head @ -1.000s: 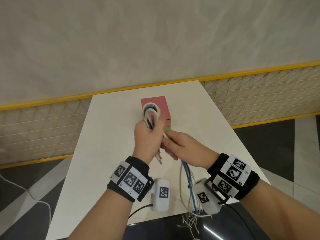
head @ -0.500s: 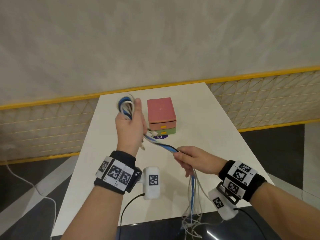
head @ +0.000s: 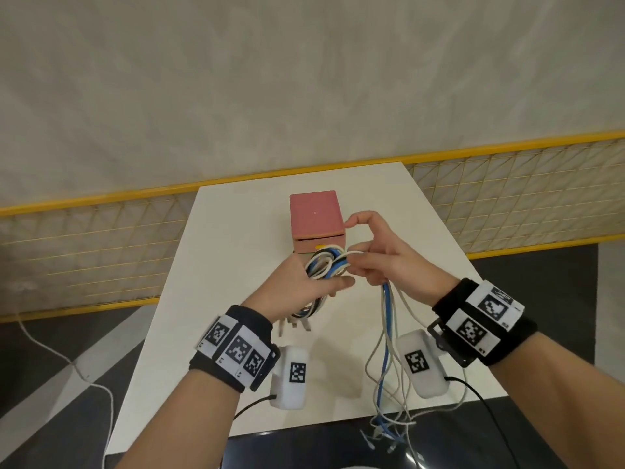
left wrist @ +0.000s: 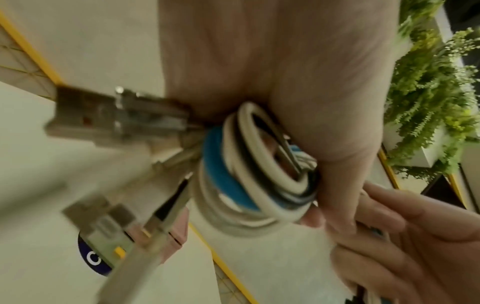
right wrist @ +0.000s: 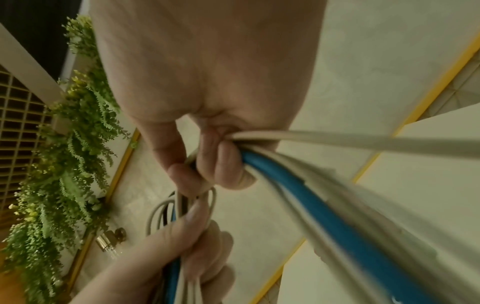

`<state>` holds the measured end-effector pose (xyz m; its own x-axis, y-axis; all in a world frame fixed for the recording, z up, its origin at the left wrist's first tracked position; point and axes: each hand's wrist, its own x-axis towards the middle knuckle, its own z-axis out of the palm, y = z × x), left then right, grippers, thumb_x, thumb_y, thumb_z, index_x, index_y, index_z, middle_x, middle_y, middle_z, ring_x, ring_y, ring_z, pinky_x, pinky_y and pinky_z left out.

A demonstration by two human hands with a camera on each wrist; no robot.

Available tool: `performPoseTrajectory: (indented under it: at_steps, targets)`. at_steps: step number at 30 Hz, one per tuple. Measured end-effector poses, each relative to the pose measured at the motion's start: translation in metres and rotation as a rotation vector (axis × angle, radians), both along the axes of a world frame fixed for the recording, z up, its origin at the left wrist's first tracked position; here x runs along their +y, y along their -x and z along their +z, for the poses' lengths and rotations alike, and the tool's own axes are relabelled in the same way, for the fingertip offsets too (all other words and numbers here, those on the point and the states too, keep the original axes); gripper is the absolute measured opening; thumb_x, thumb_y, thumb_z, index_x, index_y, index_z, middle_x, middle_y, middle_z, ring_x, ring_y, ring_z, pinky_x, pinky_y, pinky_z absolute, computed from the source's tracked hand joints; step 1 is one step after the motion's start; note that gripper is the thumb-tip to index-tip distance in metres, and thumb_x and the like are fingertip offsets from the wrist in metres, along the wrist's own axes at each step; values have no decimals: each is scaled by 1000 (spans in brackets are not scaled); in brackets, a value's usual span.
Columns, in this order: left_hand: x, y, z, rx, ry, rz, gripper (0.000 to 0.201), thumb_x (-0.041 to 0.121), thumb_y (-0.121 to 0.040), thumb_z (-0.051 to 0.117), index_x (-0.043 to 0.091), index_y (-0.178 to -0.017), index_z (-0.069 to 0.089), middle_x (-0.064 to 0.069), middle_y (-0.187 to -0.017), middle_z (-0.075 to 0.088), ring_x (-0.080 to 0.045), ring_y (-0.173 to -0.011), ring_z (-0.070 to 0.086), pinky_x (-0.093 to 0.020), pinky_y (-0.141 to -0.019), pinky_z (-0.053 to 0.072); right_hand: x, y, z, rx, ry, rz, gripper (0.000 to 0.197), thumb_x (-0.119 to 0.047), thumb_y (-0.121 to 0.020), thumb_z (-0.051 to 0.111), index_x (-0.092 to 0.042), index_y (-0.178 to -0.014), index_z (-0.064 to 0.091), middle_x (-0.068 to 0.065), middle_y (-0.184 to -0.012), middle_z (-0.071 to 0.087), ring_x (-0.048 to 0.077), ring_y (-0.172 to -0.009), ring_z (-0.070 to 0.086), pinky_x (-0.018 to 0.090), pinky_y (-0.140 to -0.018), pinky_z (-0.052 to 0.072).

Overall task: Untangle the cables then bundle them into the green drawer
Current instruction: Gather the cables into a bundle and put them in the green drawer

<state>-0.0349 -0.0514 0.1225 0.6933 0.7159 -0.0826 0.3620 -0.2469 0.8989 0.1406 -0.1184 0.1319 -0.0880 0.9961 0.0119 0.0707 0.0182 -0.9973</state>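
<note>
A coil of white, blue and black cables [head: 326, 265] is wound around my left hand [head: 301, 282], which grips it just in front of the pink drawer box [head: 316, 218]. Seen from the left wrist, the coil [left wrist: 249, 174] wraps my fingers, and blurred plugs [left wrist: 114, 117] stick out beside it. My right hand [head: 375, 262] pinches the loose strands next to the coil. In the right wrist view its fingers [right wrist: 223, 164] curl round a blue cable [right wrist: 306, 197] and white ones. The loose tails [head: 385, 367] hang past the table's front edge. The green drawer is hidden behind the coil.
The white table [head: 236, 248] is narrow, with dark floor on both sides. A yellow-railed mesh fence [head: 101, 238] runs behind it. A white cord [head: 67, 360] lies on the floor at the left. Green ferns [left wrist: 428, 92] show in both wrist views.
My left hand came back from the upper left to the front of the drawer box with the coil. My right hand rose from lower right to meet it at the coil.
</note>
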Motion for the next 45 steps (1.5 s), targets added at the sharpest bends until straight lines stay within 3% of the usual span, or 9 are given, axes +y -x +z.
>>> performPoseTrajectory:
  at_steps: [6,11,14,22,27,31,38,41,45]
  targets:
    - [6,5,-4,-15,87,34,17,31,-95,61,16,-92,69,1,-77,74,-11,-76,69,-27,-82,52,-11,-1,-22,-104,-58,-8,18,-19,-97,47,-12,-113,50,-4,-63,45,15,-54,41,26,-55,41]
    - [0,0,-7,-217,296,192,35,15,-93,64,14,-63,45,0,-48,32,-14,-40,30,-26,-46,37,-24,-1,-45,-173,-3,-25,29,-23,-102,36,-3,-82,44,1,-63,38,18,-54,48,31,-59,47]
    - [-6,-7,-13,-211,224,231,31,23,-80,80,8,-72,54,-3,-45,35,-18,-38,31,-24,-42,35,-22,11,-44,-67,45,-154,32,-31,-102,34,-12,-78,41,-7,-58,30,10,-48,25,23,-43,27]
    - [-17,-25,-14,-315,212,299,39,42,-71,82,11,-76,58,-2,-50,44,-16,-43,40,-26,-43,39,-8,32,-36,-451,-68,-249,32,-13,-100,33,-21,-69,40,-5,-62,43,6,-54,38,22,-57,33]
    - [-16,-31,-14,-392,222,449,30,29,-76,83,12,-75,58,5,-51,53,-12,-47,52,-22,-45,43,-6,39,-35,-394,-102,-98,16,-14,-99,37,-9,-94,52,10,-84,64,24,-78,62,42,-74,52]
    - [-10,-25,-6,-448,258,566,29,18,-80,74,9,-56,59,-11,-47,56,-24,-37,51,-28,-42,43,-11,34,-33,-96,-65,-18,20,-13,-102,39,-13,-99,60,4,-83,61,15,-75,60,29,-73,49]
    - [-2,-26,-6,-525,308,477,44,43,-91,64,10,-62,58,-7,-58,61,-32,-66,72,-38,-59,58,-15,30,-31,169,19,-44,24,-5,-96,48,-1,-119,57,15,-76,60,24,-58,59,36,-65,55]
    - [0,-28,-7,-614,342,530,45,42,-91,64,14,-58,50,-4,-56,55,-33,-71,69,-47,-72,57,-18,31,-37,104,27,-60,15,-11,-95,52,-8,-110,51,11,-63,52,18,-47,48,40,-61,56]
    - [10,-22,3,-732,365,577,46,37,-96,59,16,-58,43,-2,-51,41,-21,-52,53,-33,-55,54,-26,28,-53,-41,113,-25,18,-23,-98,48,-7,-93,54,-4,-56,42,13,-46,41,34,-58,50]
